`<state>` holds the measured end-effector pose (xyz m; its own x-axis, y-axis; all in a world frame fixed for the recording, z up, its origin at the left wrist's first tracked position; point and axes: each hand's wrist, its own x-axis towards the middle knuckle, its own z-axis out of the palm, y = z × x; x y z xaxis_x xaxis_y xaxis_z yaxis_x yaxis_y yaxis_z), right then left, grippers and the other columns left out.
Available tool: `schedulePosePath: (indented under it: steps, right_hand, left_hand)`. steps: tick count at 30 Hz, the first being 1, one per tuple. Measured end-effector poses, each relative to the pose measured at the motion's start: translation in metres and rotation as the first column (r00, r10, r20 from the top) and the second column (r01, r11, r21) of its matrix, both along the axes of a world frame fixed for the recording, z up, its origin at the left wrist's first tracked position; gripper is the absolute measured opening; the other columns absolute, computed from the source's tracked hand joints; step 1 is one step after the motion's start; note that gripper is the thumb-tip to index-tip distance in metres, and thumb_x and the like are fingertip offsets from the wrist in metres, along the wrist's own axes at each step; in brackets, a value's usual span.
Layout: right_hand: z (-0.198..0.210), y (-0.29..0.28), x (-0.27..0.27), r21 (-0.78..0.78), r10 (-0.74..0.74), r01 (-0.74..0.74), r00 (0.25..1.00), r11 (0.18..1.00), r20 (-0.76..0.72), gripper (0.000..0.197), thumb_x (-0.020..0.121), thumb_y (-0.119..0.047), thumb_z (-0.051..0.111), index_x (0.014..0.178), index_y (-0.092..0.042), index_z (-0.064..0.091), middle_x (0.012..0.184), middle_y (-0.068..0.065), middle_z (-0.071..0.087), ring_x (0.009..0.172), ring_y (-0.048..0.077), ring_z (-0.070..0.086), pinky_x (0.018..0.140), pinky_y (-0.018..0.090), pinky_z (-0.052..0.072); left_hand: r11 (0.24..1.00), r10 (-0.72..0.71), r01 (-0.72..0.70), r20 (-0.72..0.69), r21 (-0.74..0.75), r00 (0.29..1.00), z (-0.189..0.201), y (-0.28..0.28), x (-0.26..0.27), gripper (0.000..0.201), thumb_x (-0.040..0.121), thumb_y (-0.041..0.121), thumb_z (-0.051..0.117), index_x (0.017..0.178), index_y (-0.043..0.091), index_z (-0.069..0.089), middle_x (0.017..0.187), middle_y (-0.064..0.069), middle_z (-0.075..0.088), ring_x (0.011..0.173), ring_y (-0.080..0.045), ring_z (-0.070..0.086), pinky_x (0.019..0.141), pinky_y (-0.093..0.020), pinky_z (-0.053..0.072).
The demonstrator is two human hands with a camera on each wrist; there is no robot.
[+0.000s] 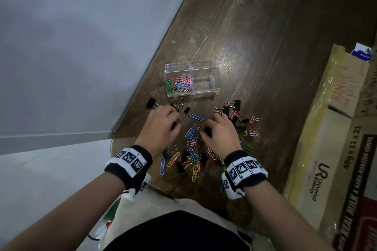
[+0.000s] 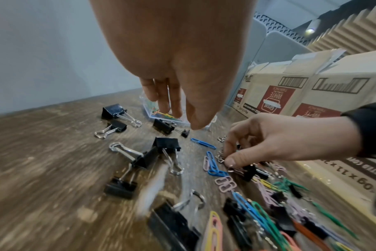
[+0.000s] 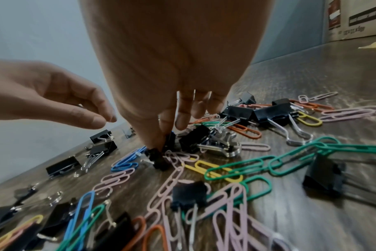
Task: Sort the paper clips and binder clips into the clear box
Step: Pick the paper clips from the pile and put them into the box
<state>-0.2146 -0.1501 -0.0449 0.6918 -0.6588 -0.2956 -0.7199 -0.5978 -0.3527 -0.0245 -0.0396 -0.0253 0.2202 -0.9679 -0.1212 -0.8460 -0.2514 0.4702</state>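
Observation:
The clear box (image 1: 204, 67) stands on the wooden table (image 1: 255, 36). Its left compartment holds coloured paper clips (image 1: 179, 84); the right compartment looks bare. Nearer me, black binder clips (image 1: 231, 106) and loose paper clips (image 1: 193, 161) lie scattered. My right hand (image 1: 206, 130) reaches into this pile, thumb and fingers pinching a small black binder clip (image 3: 159, 158) that still touches the table. My left hand (image 1: 173, 123) hovers just above other binder clips (image 2: 165, 146). In the right wrist view its thumb and fingertips are drawn together with a bit of silver wire showing between them.
Taped cardboard boxes (image 1: 330, 149) line the table's right side. The table's left edge (image 1: 155, 53) runs diagonally beside a grey wall. More binder clips (image 1: 152, 103) lie left of the box. Bare wood stretches beyond the box.

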Motion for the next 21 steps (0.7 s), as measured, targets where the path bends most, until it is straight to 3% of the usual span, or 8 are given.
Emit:
schedulePosePath:
  steps: [5,8,11,14,18,21]
  right_hand:
    - [0.004,-0.003,0.000,0.034,0.023,-0.025,0.998,0.999,0.053,0.008,0.085,-0.028,0.068,0.084,-0.021,0.070,0.086,-0.003,0.061,0.089,0.020,0.052,0.080,0.040,0.049]
    - [0.009,-0.010,0.008,0.171,-0.127,0.095,0.974,0.981,0.189,0.004,0.090,-0.023,0.068,0.089,-0.019,0.068,0.088,-0.005,0.066,0.086,0.015,0.058,0.080,0.034,0.051]
    - [0.013,-0.022,0.029,0.278,-0.322,0.232,0.881,0.932,0.346,0.002,0.090,-0.017,0.071,0.092,-0.015,0.070,0.088,-0.003,0.069,0.081,0.012,0.063,0.078,0.028,0.054]
    - [0.015,-0.032,0.047,0.311,-0.375,0.265,0.844,0.913,0.383,0.008,0.090,-0.015,0.071,0.098,-0.014,0.072,0.091,-0.002,0.071,0.084,0.010,0.066,0.082,0.023,0.055]
    - [0.012,-0.030,0.046,0.296,-0.358,0.253,0.848,0.921,0.391,0.015,0.089,-0.014,0.072,0.105,-0.015,0.070,0.100,-0.001,0.068,0.087,0.009,0.066,0.083,0.030,0.058]
    - [0.018,-0.012,0.033,0.226,-0.216,0.136,0.899,0.965,0.382,0.017,0.087,-0.021,0.074,0.103,-0.018,0.070,0.105,-0.004,0.058,0.095,0.011,0.059,0.088,0.030,0.055]
  left_hand:
    - [0.979,-0.146,0.160,-0.113,0.125,0.983,0.011,0.034,-0.006,0.017,0.090,0.044,0.057,0.097,0.029,0.062,0.091,0.012,0.056,0.085,-0.009,0.048,0.082,-0.033,0.044]
    - [0.922,-0.249,0.273,-0.117,0.274,0.961,0.008,0.056,-0.002,0.040,0.081,0.057,0.063,0.113,0.033,0.059,0.103,0.012,0.053,0.095,-0.008,0.048,0.086,-0.030,0.044]
    - [0.885,-0.260,0.278,-0.099,0.374,0.961,0.001,0.068,-0.002,0.048,0.079,0.046,0.073,0.122,0.031,0.056,0.111,0.008,0.051,0.101,-0.012,0.049,0.091,-0.031,0.045]
    - [0.912,-0.213,0.234,-0.100,0.336,0.972,-0.003,0.069,-0.002,0.032,0.085,0.036,0.070,0.113,0.025,0.060,0.107,0.005,0.052,0.097,-0.014,0.052,0.086,-0.033,0.049]
    - [0.944,-0.112,0.168,-0.201,0.286,0.973,-0.006,0.068,0.000,0.020,0.083,0.027,0.068,0.100,0.026,0.057,0.099,0.009,0.046,0.086,-0.008,0.048,0.073,-0.024,0.047]
    - [0.972,-0.046,0.092,-0.207,0.216,0.977,-0.010,0.067,0.005,0.022,0.077,0.020,0.066,0.094,0.027,0.055,0.099,0.010,0.046,0.089,-0.006,0.044,0.076,-0.023,0.045]
